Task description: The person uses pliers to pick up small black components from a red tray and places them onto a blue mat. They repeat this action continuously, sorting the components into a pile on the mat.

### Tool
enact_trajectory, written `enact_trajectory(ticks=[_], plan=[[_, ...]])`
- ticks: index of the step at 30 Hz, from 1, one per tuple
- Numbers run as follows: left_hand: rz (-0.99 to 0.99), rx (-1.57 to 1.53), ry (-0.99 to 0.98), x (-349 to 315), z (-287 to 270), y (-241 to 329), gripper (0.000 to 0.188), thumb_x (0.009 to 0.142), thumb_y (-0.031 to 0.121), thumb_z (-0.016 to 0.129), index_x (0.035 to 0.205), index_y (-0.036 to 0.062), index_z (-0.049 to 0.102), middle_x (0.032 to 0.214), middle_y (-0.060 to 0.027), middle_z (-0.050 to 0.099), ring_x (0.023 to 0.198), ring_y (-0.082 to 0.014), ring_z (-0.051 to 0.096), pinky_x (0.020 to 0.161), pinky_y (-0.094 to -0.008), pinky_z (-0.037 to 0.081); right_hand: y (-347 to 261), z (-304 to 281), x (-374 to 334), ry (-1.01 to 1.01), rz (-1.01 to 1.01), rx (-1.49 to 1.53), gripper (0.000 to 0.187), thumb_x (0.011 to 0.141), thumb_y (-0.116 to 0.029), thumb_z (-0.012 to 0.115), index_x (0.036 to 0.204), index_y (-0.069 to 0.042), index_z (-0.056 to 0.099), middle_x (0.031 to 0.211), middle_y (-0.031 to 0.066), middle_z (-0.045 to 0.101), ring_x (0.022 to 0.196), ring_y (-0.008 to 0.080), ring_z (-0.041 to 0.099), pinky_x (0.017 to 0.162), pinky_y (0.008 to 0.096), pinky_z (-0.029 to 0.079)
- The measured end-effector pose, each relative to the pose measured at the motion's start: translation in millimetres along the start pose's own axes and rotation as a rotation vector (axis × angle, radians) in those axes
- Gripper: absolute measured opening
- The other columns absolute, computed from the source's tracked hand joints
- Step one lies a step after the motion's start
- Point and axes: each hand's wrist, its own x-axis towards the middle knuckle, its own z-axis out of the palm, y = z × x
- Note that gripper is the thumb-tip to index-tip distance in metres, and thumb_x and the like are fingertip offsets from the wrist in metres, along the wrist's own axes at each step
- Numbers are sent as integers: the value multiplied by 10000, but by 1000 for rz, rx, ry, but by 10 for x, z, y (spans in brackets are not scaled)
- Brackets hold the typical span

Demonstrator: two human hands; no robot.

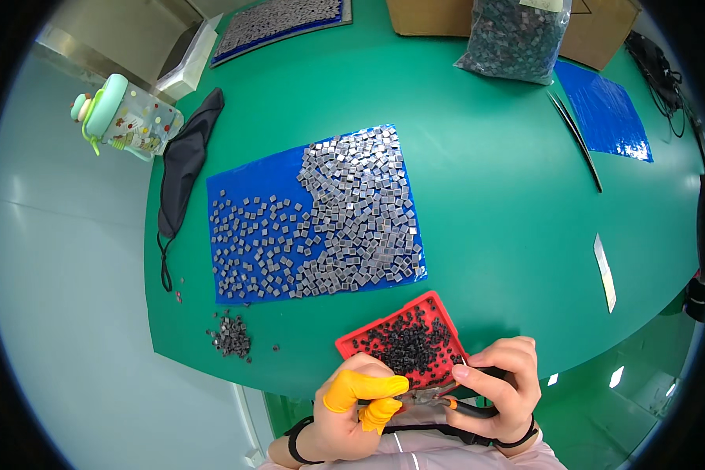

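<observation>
Right fingers (486, 384) closed round pliers (471, 409), nose pointing left at left fingers (382, 385), curled, grip unclear.

Green table (486, 196), smooth top. Landmark: large blue sheet (266, 176), piece-covered, flat. Left of sheet: black fabric face mask (188, 160). Farther left, slightly beyond: clear drinking bottle (137, 125), mint lid. Near side of sheet, by its left corner: heap of small dark pieces (231, 335). Near side, toward right corner: shallow red tray (385, 318). Right of sheet: dark tweezers (580, 142), slim pale strip (605, 274); farther right, blue film (607, 110). Beyond sheet: filled plastic bag (517, 39), cardboard boxes (428, 17).
</observation>
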Motion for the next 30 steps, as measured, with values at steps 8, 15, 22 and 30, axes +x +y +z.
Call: enact_trajectory(ticks=[8,15,22,30], plan=[[106,15,-101,22,19,-26,363,761,-129,492,1089,26,477,804,-64,525,641,-192,389,590,-319,339,19,6,-23,4,-18,-1,502,490,-174,778,980,-146,672,947,37,548,779,203,539,678,351,362],[21,-44,-77,-31,-3,-76,182,820,-60,550,988,10,540,794,-69,548,657,-173,462,590,-296,384,32,8,-42,26,-56,-29,481,506,-210,786,970,-148,681,947,37,544,781,200,538,670,349,356],[-121,-62,-251,63,-155,44,130,937,157,530,912,29,528,727,-64,495,653,-165,475,614,-289,374,21,-38,-32,-28,-30,52,476,522,-255,804,970,-151,679,939,33,550,785,197,538,677,348,359],[-30,39,-102,248,-38,296,218,874,77,594,1081,11,611,869,-64,605,713,-144,550,623,-245,452,33,-35,-45,27,34,86,474,529,-212,777,982,-143,656,920,33,551,781,194,531,698,338,373]])
